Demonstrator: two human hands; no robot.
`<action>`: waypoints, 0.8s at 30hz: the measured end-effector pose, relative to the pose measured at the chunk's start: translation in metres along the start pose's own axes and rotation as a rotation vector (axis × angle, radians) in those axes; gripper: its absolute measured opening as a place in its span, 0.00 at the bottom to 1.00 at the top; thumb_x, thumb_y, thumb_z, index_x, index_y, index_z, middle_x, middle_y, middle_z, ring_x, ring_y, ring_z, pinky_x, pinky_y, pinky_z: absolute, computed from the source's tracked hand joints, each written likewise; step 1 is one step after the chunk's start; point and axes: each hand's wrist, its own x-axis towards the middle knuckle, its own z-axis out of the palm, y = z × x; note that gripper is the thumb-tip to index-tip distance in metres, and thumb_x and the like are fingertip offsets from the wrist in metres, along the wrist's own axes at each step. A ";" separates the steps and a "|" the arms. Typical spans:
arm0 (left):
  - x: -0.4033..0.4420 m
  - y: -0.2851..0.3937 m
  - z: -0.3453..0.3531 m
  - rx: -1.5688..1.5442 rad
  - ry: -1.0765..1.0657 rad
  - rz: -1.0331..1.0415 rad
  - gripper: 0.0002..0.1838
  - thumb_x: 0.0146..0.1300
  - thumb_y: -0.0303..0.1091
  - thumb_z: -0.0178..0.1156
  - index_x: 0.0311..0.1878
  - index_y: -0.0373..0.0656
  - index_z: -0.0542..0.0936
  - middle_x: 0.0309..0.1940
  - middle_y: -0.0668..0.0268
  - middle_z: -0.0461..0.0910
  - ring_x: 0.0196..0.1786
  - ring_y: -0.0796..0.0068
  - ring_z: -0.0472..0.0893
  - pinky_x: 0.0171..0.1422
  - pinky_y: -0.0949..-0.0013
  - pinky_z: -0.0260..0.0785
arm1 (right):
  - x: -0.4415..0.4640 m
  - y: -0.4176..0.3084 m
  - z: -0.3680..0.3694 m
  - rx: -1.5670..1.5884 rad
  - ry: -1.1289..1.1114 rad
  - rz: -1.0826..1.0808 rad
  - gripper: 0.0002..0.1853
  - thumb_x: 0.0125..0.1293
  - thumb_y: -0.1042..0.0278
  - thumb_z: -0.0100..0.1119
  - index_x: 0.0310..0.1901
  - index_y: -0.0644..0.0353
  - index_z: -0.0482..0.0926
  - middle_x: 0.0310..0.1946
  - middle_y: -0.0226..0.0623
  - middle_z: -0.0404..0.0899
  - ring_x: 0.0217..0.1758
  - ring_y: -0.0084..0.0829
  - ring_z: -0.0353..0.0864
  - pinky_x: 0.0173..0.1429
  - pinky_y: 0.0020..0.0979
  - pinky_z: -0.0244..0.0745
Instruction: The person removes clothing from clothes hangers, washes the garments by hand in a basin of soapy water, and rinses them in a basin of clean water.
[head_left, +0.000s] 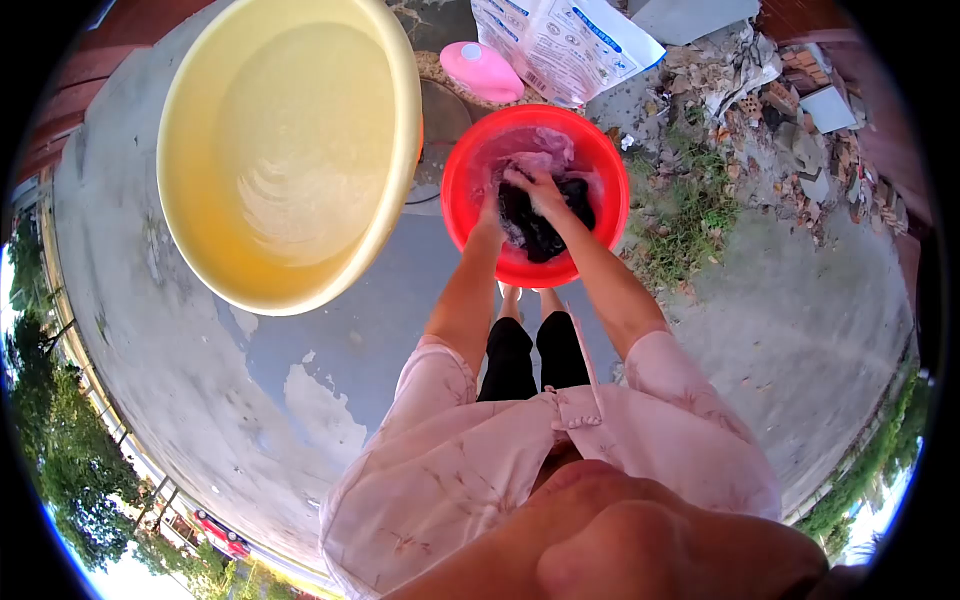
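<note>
Biggest on my feed was one yellow tub (407, 110) of water, then one red basin (520, 272), one printed bag (565, 45) beyond, one dark cloth (545, 240) inside the basin, one pink container (485, 76)! Two hands, left grip (491, 208) and right grip (538, 188), met the cloth; how far open, I couldn't tell.

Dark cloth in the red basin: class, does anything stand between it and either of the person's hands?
Nothing visible does. The right hand reaches inside the red basin to the dark cloth; the left hand is at the cloth's left edge, though whether its fingers touch it is unclear.
</note>
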 end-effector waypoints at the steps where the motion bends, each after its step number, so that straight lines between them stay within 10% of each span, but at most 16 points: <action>1: 0.000 0.002 0.003 -0.048 -0.036 0.079 0.41 0.68 0.71 0.40 0.68 0.46 0.69 0.61 0.58 0.75 0.62 0.59 0.76 0.69 0.53 0.68 | -0.021 -0.027 0.004 -0.144 -0.018 0.110 0.21 0.64 0.54 0.64 0.48 0.64 0.82 0.48 0.44 0.84 0.53 0.33 0.82 0.59 0.33 0.73; 9: -0.004 0.001 0.001 0.136 -0.197 0.402 0.22 0.73 0.50 0.49 0.57 0.44 0.78 0.44 0.64 0.83 0.44 0.67 0.83 0.52 0.66 0.78 | -0.060 -0.116 0.031 -0.442 0.215 -0.321 0.12 0.62 0.60 0.62 0.34 0.62 0.82 0.29 0.47 0.79 0.33 0.47 0.81 0.38 0.36 0.74; 13: -0.022 0.004 0.037 0.436 0.196 0.659 0.17 0.70 0.35 0.53 0.55 0.33 0.78 0.42 0.60 0.82 0.46 0.70 0.79 0.53 0.66 0.73 | -0.046 -0.106 0.006 -0.061 0.154 -0.077 0.16 0.64 0.61 0.57 0.35 0.70 0.80 0.21 0.45 0.77 0.27 0.23 0.73 0.38 0.32 0.71; 16: -0.060 0.001 0.056 0.700 0.249 0.781 0.24 0.67 0.34 0.57 0.64 0.36 0.71 0.49 0.54 0.78 0.52 0.62 0.78 0.57 0.60 0.71 | -0.038 -0.071 -0.028 0.036 0.242 0.071 0.15 0.64 0.62 0.57 0.35 0.69 0.81 0.21 0.44 0.79 0.27 0.33 0.78 0.39 0.35 0.72; 19: -0.078 0.000 0.033 1.227 0.119 0.967 0.37 0.61 0.31 0.61 0.73 0.44 0.58 0.61 0.46 0.69 0.59 0.50 0.74 0.60 0.55 0.70 | -0.049 -0.072 -0.046 -0.504 0.297 0.108 0.16 0.62 0.63 0.58 0.48 0.63 0.81 0.35 0.46 0.84 0.38 0.45 0.82 0.49 0.39 0.74; 22: -0.078 -0.009 0.018 1.515 0.418 0.791 0.47 0.54 0.30 0.64 0.76 0.44 0.50 0.69 0.43 0.57 0.65 0.39 0.68 0.69 0.54 0.65 | -0.055 -0.058 -0.038 -0.902 0.315 -0.105 0.36 0.57 0.60 0.62 0.69 0.43 0.63 0.67 0.43 0.66 0.66 0.52 0.66 0.72 0.51 0.60; 24: -0.056 -0.034 0.006 1.757 0.445 0.718 0.48 0.54 0.33 0.65 0.76 0.44 0.49 0.70 0.43 0.56 0.65 0.37 0.67 0.69 0.53 0.66 | -0.056 -0.064 -0.016 -1.229 0.122 0.043 0.34 0.58 0.58 0.64 0.68 0.43 0.67 0.66 0.45 0.68 0.67 0.53 0.66 0.69 0.51 0.63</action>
